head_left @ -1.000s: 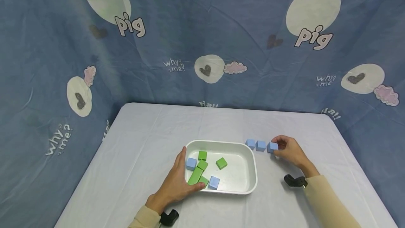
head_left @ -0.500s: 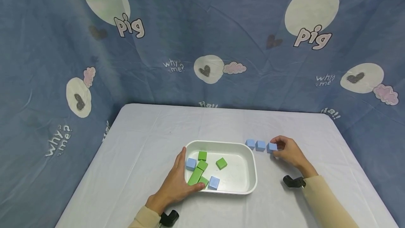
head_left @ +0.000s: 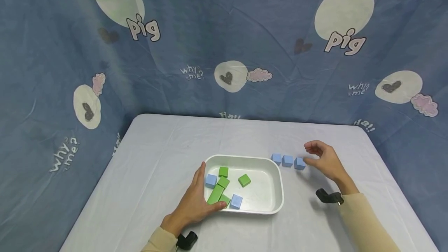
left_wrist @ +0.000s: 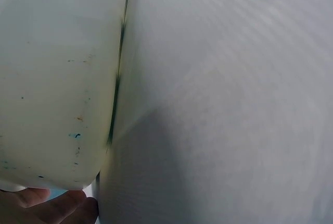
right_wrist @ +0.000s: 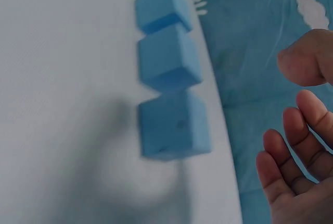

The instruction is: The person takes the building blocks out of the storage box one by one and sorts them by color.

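My left hand (head_left: 194,201) grips the left end of a white tray (head_left: 262,189), thumb over the near rim and fingers along the side. Inside the tray lie a blue cube (head_left: 211,181) at the left, another blue cube (head_left: 236,201) near the front, a long green block (head_left: 215,194) and several green cubes, one of them a green cube (head_left: 244,180) set apart. Beyond the tray's far right corner, three blue cubes stand in a row, ending at the right-hand cube (head_left: 300,163). My right hand (head_left: 325,160) hovers just right of it, fingers spread and holding nothing.
A white cloth (head_left: 168,143) covers the table. Behind it hangs a blue printed curtain (head_left: 196,30), which also runs along the left side. Each wrist carries a black camera mount, such as the right mount (head_left: 329,196).
My right hand has let go of the right-hand blue cube, its fingers parting and lifting back and to the right. That cube stays in the row. The left hand and tray hold still.
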A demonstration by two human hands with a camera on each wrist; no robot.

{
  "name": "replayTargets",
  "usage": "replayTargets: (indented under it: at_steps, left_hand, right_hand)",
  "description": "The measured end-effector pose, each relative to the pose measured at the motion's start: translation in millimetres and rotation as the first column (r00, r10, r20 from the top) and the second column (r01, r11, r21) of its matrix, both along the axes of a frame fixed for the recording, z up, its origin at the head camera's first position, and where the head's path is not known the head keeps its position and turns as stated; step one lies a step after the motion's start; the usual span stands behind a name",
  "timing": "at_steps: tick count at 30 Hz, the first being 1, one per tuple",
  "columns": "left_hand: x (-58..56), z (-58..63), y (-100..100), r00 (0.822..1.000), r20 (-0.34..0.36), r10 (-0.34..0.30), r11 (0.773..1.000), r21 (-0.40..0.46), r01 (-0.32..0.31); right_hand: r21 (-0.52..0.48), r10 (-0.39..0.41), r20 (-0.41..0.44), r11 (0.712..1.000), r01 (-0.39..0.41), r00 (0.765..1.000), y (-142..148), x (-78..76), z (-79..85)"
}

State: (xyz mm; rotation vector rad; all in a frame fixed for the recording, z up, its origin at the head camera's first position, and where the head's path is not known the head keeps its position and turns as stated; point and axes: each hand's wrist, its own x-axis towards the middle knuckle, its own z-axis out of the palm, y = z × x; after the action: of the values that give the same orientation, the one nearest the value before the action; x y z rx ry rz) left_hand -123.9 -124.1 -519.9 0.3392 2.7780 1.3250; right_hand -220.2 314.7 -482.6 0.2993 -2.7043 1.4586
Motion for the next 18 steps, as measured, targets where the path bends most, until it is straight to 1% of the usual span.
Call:
replayTargets:
  at_steps: [7,11,18]
  left_hand:
    - [-0.7,-0.8,-1,1.000,0.007,0.000,1.000,0.000,0.000]
    - [-1.3,-0.7,0,1.000,0.002,0.000,1.000,-0.004,0.000]
    - [-1.4,-0.8,0,1.000,0.003,-0.004,1.000,-0.006,0.004]
  right_hand:
    - [-0.031,0.044,-0.052,0.998,-0.046,0.998,-13,-2.7,17.0]
    - [-0.068,0.076,-0.073,0.994,-0.081,0.994,-21,-2.6,27.7]
    - [-0.101,0.125,-0.114,0.985,-0.137,0.986,-34,-2.5,39.3]
